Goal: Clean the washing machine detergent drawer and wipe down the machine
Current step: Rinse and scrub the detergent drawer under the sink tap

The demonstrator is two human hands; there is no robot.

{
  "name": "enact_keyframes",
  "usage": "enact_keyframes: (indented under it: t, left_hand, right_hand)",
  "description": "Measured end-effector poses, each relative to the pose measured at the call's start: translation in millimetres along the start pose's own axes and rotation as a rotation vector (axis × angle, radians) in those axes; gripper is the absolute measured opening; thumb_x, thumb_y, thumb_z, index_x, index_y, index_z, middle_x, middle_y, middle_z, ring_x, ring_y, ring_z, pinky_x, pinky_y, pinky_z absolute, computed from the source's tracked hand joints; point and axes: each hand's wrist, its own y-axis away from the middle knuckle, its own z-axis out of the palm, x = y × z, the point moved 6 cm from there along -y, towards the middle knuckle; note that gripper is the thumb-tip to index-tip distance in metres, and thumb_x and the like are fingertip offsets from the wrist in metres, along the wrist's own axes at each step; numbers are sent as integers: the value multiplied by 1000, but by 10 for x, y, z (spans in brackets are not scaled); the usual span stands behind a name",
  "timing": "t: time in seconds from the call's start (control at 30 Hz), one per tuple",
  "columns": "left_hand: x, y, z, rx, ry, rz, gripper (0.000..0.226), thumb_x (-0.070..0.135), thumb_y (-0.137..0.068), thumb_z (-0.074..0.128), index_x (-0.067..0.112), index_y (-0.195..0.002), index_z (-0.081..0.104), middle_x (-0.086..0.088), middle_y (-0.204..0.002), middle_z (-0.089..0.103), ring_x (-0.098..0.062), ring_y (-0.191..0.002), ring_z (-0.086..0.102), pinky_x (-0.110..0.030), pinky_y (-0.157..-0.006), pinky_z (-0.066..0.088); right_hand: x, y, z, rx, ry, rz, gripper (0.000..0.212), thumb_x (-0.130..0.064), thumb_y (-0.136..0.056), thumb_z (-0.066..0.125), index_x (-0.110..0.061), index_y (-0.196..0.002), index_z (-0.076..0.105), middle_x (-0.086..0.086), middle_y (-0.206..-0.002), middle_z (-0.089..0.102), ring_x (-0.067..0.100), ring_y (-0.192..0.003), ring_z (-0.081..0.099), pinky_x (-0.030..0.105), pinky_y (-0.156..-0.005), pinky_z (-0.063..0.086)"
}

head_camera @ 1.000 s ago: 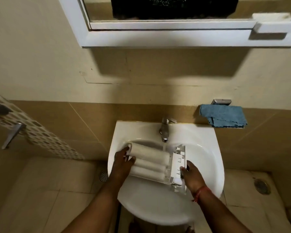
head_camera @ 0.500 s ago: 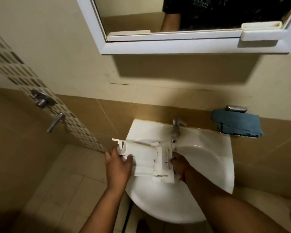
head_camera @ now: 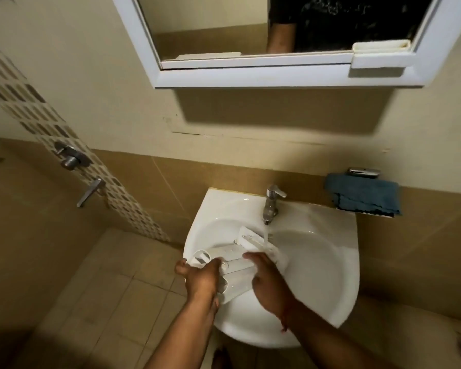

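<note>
Drawer [head_camera: 236, 263] lay in the sink [head_camera: 330, 262], toward its left rim, under the running tap [head_camera: 272, 203]. Left hand [head_camera: 201, 278] gripped its end, fingers curled; right hand [head_camera: 269, 283] clasped its middle. Rinsing looked underway, not finished. Cloth [head_camera: 362, 195] lay unused past the far right corner, so wiping likely remained.

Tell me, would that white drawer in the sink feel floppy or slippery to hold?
Probably stiff: the drawer holds its boxy shape while the left hand and right hand grip one end. Likely slippery, since water from the tap runs over it. Seemingly light: thin hollow plastic.
</note>
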Motion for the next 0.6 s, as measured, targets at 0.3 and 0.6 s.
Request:
enact_keyframes:
  t: [0.3, 0.6]
  left_hand:
    - [-38, 226, 95, 198, 127, 8, 76, 12, -77, 76, 18, -131, 24, -17, -112, 52, -24, -74, 58, -44, -80, 56]
    - [65, 336, -81, -185, 145, -117, 26, 26, -98, 54, 16, -122, 48, -14, -112, 53, -33, -90, 65, -63, -79, 54]
  right_hand:
    - [-298, 197, 115, -75, 305, -244, 68, -15, -79, 48, -14, -146, 35, 8, -151, 37, 23, -142, 30, 33, -119, 21]
    - [-358, 64, -98, 82, 160, -178, 65, 15, -78, 44, -10, -138, 47, 6, -139, 50, 16, -134, 41, 18, -114, 24]
